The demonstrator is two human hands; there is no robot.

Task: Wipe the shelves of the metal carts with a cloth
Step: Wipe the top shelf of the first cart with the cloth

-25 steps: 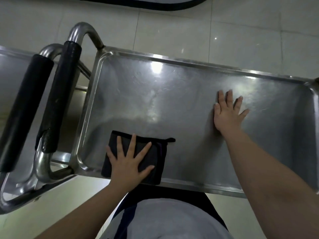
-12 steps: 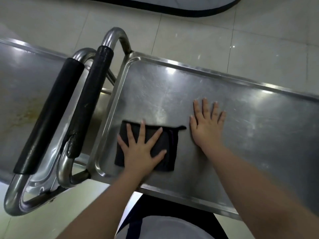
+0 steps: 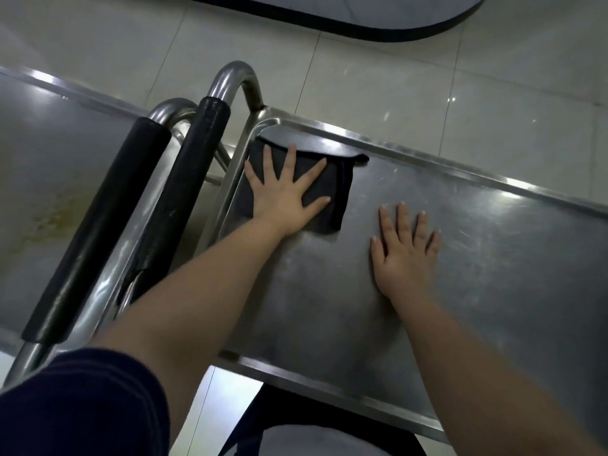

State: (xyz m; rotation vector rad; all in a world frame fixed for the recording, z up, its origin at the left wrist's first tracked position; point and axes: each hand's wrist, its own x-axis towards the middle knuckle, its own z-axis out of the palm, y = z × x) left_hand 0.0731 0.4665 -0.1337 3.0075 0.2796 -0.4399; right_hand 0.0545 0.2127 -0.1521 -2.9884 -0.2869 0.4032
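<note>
On the steel cart's top shelf [image 3: 460, 274] the black cloth [image 3: 339, 185] sits in the eleven o'clock corner. The left hand [image 3: 283, 199] presses it, fingers splayed; the right hand [image 3: 404, 255] lies flat at its four o'clock, bracing. Even, overlapping strokes out of that corner would serve best

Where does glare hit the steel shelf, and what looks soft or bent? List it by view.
Head view: light glare streaks the shelf along its far rim and dots the floor tiles; the left hand on the cloth and the right hand look soft; the wide-angle lens bows the rim and handle grips.
</note>
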